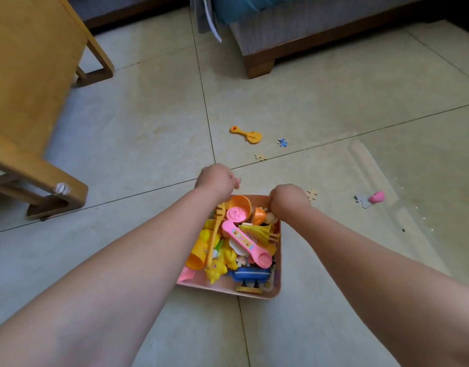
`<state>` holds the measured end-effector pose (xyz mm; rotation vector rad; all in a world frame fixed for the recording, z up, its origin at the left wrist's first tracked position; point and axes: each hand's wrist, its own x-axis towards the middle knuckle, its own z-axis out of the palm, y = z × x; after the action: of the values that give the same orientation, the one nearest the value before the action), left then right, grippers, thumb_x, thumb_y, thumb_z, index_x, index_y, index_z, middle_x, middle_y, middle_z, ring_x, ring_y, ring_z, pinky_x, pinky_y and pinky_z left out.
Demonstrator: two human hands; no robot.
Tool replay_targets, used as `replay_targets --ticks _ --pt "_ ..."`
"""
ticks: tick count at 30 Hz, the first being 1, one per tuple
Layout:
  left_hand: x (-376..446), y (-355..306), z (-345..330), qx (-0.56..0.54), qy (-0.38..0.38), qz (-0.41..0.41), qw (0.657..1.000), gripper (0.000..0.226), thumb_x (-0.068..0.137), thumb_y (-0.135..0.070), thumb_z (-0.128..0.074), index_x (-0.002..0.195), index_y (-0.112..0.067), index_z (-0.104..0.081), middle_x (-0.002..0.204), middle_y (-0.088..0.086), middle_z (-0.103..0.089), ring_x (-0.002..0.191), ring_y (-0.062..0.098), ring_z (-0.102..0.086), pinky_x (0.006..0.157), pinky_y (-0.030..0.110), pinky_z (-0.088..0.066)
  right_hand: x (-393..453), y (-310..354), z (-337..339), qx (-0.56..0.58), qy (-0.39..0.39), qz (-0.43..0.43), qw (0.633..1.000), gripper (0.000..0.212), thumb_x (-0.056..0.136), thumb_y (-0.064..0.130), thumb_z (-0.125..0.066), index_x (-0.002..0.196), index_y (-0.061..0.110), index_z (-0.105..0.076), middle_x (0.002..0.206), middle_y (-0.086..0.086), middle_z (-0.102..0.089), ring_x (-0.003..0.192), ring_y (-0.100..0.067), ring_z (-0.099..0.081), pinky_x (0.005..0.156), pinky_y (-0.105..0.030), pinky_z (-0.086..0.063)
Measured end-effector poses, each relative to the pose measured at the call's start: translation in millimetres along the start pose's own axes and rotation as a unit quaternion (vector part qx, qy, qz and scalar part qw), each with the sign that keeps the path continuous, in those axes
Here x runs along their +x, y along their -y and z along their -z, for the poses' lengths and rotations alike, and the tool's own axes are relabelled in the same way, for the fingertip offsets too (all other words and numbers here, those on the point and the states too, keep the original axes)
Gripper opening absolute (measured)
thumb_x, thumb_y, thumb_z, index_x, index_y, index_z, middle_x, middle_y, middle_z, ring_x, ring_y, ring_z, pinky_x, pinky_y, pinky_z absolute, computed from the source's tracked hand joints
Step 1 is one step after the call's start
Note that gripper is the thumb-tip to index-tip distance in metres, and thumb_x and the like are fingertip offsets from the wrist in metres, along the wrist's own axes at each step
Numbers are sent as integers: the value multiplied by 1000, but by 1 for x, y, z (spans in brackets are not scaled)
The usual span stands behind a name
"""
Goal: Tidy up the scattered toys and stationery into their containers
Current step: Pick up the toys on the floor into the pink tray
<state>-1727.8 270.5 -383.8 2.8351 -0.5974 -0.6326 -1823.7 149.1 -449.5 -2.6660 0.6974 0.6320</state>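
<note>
Pink square plastic bin (254,294) nearest, on floor, heaped with toys. Left hand (217,178) and right hand (288,198): each grip curled on far rim. Risk: tilt spills heap; orange toy spatula (247,134), pink toy (376,196) lie beyond.

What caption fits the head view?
Both hands, left and right, grip the pink toy bin's far rim; orange spatula remains on floor.

A yellow wooden table (29,83) stands on the left of the pale tiled floor (148,123). A grey sofa (320,27) with brown wooden feet sits at the back.
</note>
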Motion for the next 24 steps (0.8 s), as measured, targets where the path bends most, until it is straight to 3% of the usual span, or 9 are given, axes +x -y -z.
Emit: replay_targets --ticks 3,5,9,11,13,17,20,24 --pt "8 -2 1 -7 -64 -25 998 24 94 -32 -56 99 -20 -76 116 8 -63 121 29 -48 98 35 -45 8 2 -3 49 -39 -43 997 9 80 7 -54 78 12 -61 73 -3 -54 63 -22 -49 54 -22 -37" --pt "11 -2 2 1 -95 -43 995 21 93 -33 -56 100 -23 -74 117 10 -58 124 30 -42 101 32 -39 12 5 -5 100 -52 -69 991 14 79 7 -55 67 13 -55 65 -3 -54 57 -21 -51 44 -21 -30" --pt "18 -2 -4 -5 -124 -62 990 19 94 -28 -55 100 -26 -72 115 6 -63 120 29 -44 97 32 -39 15 18 -7 204 -31 -86 975 15 83 16 -61 68 12 -59 76 -5 -67 74 -24 -66 46 -21 -36" --pt "20 -5 -8 -16 -124 -68 990 19 93 -25 -54 98 -29 -72 113 6 -61 117 28 -44 95 32 -39 12 24 -7 260 -8 -95 961 22 86 22 -58 68 10 -63 75 -5 -70 73 -23 -67 53 -24 -46" --pt "22 -12 -13 -24 -123 -75 989 19 93 -26 -54 99 -29 -72 115 6 -57 118 28 -42 94 33 -38 12 24 -9 319 24 -81 944 31 90 22 -50 71 7 -69 74 -6 -74 74 -22 -72 74 -30 -56" --pt "29 -32 -28 -15 -139 -104 985 18 93 -25 -56 103 -26 -72 114 8 -57 120 27 -40 94 34 -39 11 9 -9 422 63 -75 901 50 96 43 -49 88 -1 -71 85 -14 -75 84 -29 -73 88 -39 -55" --pt "33 -51 -42 -30 -134 -135 981 18 92 -22 -58 105 -23 -71 116 8 -56 124 26 -38 98 31 -37 7 -25 -13 477 -10 -117 871 53 98 48 -41 95 3 -70 83 -14 -73 78 -29 -71 80 -37 -56" --pt "33 -77 -67 1 -89 -187 978 20 92 -23 -59 110 -24 -69 112 6 -57 121 24 -43 100 33 -38 0 -81 -25 401 -141 -181 887 27 97 31 -46 98 10 -63 92 -10 -69 80 -26 -61 64 -32 -42"
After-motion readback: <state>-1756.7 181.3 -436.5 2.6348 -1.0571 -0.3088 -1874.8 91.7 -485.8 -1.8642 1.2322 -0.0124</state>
